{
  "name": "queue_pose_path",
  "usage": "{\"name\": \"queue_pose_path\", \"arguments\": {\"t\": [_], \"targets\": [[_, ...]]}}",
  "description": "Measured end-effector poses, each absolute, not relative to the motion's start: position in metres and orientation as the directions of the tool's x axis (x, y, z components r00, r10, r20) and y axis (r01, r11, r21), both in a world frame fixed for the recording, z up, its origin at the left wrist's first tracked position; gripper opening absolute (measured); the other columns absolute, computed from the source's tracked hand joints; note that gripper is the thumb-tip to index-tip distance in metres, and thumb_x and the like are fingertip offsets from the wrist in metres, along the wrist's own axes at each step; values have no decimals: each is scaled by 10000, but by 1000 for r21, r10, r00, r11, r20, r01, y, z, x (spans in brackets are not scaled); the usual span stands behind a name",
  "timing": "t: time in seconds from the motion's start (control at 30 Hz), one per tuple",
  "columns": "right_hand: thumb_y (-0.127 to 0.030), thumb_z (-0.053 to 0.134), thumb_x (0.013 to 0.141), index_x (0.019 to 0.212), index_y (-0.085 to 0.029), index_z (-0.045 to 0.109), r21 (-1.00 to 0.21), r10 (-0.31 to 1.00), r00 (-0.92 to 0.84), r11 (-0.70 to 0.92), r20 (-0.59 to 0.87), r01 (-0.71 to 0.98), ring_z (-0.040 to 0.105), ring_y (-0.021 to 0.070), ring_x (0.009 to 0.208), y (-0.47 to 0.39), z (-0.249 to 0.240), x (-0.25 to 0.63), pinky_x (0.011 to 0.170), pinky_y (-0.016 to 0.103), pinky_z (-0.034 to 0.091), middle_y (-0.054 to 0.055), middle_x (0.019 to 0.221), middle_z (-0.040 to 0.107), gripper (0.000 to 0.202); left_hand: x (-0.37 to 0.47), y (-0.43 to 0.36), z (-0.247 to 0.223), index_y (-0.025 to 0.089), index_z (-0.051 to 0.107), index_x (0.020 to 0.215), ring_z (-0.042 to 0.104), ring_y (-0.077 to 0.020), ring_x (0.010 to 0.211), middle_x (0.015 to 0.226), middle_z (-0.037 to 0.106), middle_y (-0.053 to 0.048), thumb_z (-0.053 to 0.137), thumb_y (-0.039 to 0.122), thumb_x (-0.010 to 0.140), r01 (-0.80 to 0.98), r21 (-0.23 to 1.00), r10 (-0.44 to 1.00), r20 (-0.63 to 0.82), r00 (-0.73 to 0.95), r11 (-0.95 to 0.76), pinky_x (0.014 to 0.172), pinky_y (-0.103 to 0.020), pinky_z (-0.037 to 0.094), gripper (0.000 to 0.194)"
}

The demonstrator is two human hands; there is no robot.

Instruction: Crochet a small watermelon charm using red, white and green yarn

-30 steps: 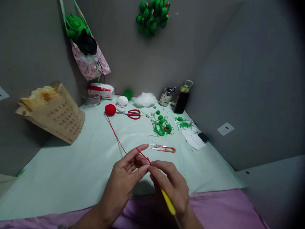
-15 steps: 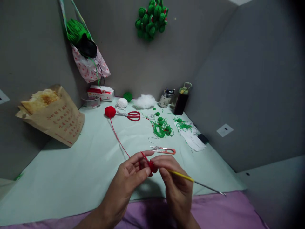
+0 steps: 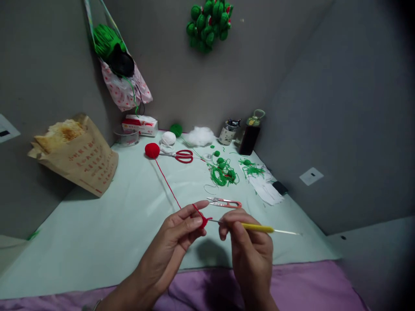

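Pinched between the thumb and fingers of my left hand (image 3: 181, 233) is a small red crochet piece (image 3: 203, 222). Red yarn runs over my left forefinger and back to a red yarn ball (image 3: 152, 150). My right hand (image 3: 248, 242) grips a crochet hook (image 3: 257, 227) by its yellow handle. The hook's thin metal tip reaches left to the red piece, where a bit of red yarn lies along it. Just beyond my hands lie orange-handled thread snips (image 3: 225, 202).
Red-handled scissors (image 3: 183, 156), white yarn (image 3: 168, 138), white stuffing (image 3: 200, 136) and green yarn pieces (image 3: 223, 172) lie farther back. A paper bag with flatbread (image 3: 82, 162) stands left. A bottle (image 3: 250, 138) and a cup (image 3: 227, 133) stand by the wall.
My right hand has drawn back to the right from the red piece, so the hook's metal tip now shows. The hook lies closer to level. My left hand keeps its pinch.
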State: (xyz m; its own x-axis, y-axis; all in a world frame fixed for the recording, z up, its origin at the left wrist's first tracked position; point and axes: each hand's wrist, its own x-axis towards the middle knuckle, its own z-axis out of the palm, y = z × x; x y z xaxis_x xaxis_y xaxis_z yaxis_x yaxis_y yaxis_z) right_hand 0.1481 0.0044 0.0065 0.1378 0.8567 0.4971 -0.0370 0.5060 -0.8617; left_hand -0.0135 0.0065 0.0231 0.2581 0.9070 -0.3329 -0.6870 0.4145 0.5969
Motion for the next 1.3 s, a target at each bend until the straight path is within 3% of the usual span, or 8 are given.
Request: {"name": "queue_pose_path", "arguments": {"t": [0.1, 0.3, 0.4, 0.5, 0.73, 1.0, 1.1, 1.3], "targets": [[-247, 620, 1011, 934, -240, 782, -875, 878, 108, 476, 467, -89, 623, 134, 584, 3, 7, 145, 562, 275, 543, 18, 783, 687, 179, -10, 3, 24, 190, 832, 1133, 605, -107, 748, 794, 684, 4, 912, 226, 748, -642, 702, 951, -253, 179, 308, 793, -219, 502, 395], [-108, 640, 964, 1142, -305, 794, -550, 614, 3, 705, 789, 448, 710, 213, 858, -1, -8, 144, 695, 331, 593, 64, 966, 736, 307, 0, -2, 19, 222, 750, 1302, 638, -133, 816, 842, 712, -4, 909, 239, 773, -660, 669, 940, -247, 236, 341, 835, -248, 506, 553], [-141, 582, 1002, 1047, -265, 775, -697, 698, 117, 658, 707, 284, 662, 195, 782, 4, -5, 149, 694, 337, 565, 36, 830, 680, 234, -4, 3, 20, 136, 794, 1196, 611, -110, 716, 812, 696, -21, 920, 222, 738, -685, 566, 888, -334, 317, 458, 774, -237, 509, 483], [-194, 542, 1036, 936, -254, 740, -835, 821, 157, 548, 549, 54, 605, 175, 703, 7, 1, 152, 677, 328, 535, -2, 709, 595, 229, -6, 4, 22, 159, 782, 1226, 600, -99, 707, 816, 687, -5, 896, 204, 765, -661, 653, 928, -288, 235, 370, 767, -223, 499, 478], [-59, 661, 942, 1225, -310, 773, -545, 610, -27, 726, 792, 420, 729, 218, 952, -1, -9, 141, 748, 324, 595, 79, 1106, 758, 394, -2, -4, 16, 236, 675, 1393, 650, -173, 930, 908, 726, -17, 880, 266, 809, -565, 788, 970, -180, 165, 242, 911, -295, 499, 619], [-296, 604, 1029, 939, -221, 756, -894, 908, 45, 418, 417, -163, 668, 155, 631, 6, 7, 152, 609, 289, 582, 38, 808, 748, 191, -9, 3, 28, 155, 771, 1233, 585, -138, 764, 881, 690, -43, 874, 239, 764, -608, 688, 915, -238, 325, 395, 731, -256, 495, 488], [-225, 543, 1053, 986, -233, 729, -887, 890, 2, 455, 456, -73, 677, 151, 699, 0, 10, 156, 667, 289, 584, 33, 867, 749, 197, -12, 3, 28, 190, 771, 1249, 575, -128, 756, 817, 646, -3, 834, 245, 814, -557, 761, 938, -206, 278, 332, 751, -248, 488, 442], [-90, 557, 994, 1256, -229, 681, -424, 562, -273, 798, 781, 428, 720, 205, 869, -9, 6, 160, 738, 329, 607, 79, 984, 765, 321, -14, 1, 22, 227, 737, 1286, 614, -129, 776, 794, 673, 20, 854, 236, 822, -393, 905, 986, -142, 88, 166, 800, -253, 508, 479]]}}
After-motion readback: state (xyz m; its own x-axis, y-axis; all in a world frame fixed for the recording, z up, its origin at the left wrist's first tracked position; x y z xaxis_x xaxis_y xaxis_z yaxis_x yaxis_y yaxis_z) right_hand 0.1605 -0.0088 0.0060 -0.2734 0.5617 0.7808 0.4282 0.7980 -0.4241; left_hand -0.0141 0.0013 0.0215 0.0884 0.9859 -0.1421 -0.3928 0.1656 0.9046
